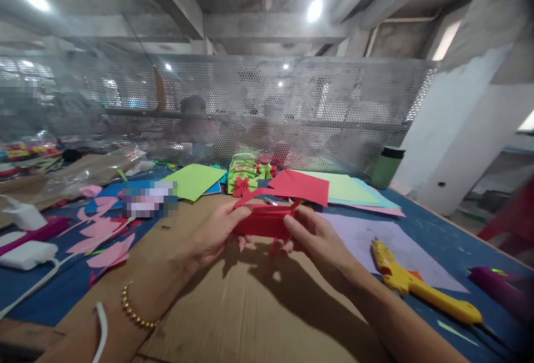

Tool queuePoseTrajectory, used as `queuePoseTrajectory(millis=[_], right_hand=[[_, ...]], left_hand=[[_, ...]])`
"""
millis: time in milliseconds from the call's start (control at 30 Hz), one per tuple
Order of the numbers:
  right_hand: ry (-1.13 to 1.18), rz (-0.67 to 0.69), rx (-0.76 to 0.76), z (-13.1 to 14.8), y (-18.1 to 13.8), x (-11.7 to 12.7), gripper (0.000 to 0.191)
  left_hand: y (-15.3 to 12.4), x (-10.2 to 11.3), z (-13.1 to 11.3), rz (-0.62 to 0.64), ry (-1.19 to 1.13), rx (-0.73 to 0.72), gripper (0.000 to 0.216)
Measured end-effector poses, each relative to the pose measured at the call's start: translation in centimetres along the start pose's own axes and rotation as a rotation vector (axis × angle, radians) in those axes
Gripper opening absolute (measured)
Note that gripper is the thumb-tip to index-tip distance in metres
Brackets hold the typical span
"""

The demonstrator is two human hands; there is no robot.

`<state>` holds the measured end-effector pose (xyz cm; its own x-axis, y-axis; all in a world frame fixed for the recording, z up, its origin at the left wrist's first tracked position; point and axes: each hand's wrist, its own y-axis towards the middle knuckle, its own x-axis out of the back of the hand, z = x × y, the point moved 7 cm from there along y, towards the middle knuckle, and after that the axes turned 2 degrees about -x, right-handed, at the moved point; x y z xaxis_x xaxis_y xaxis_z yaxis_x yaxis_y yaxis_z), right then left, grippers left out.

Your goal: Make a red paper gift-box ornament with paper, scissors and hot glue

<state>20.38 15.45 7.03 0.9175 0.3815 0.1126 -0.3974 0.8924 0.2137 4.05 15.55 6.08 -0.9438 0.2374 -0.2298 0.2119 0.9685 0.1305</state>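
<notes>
Both my hands hold a small red paper basket [267, 225] with a strip handle above the cardboard sheet [250, 307]. My left hand [227, 227] grips its left end, thumb on the near side and fingers curled beneath. At the right end, my right hand [306, 227] pinches it, the thumb along the front face. Behind it stand small green paper baskets [242, 173], one with a red bow. A red paper sheet [302, 186] lies just past my right hand.
A yellow glue gun [421, 288] rests on a lilac sheet [387, 240] at right, near a purple tool [496, 288]. Pink scraps [100, 235], white chargers [29, 254] and cables lie left. A green bottle [386, 168] stands before a perforated metal screen [225, 96].
</notes>
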Motion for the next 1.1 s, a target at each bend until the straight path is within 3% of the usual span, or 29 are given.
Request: queuePoseTrajectory(millis=[167, 300, 533, 867, 1100], right_hand=[[0.091, -0.046, -0.105, -1.0, 0.0, 0.2, 0.042], [0.128, -0.064, -0.120, -1.5, 0.4, 0.5, 0.035], [0.102, -0.079, -0.160, -2.2, 0.5, 0.5, 0.039], [0.073, -0.060, -0.215, -3.1, 0.5, 0.4, 0.040], [0.195, 0.030, -0.259, -2.0, 0.3, 0.3, 0.042]], left_hand=[[-0.3, -0.4, 0.0, 0.006, 0.097, -0.076, 0.033], [-0.3, -0.3, 0.2, 0.032, 0.063, -0.081, 0.033], [-0.4, -0.1, -0.2, -0.010, 0.116, -0.112, 0.043], [0.1, 0.2, 1.1, 0.067, -0.041, 0.054, 0.037], [-0.4, 0.0, -0.3, 0.145, -0.088, 0.066, 0.033]])
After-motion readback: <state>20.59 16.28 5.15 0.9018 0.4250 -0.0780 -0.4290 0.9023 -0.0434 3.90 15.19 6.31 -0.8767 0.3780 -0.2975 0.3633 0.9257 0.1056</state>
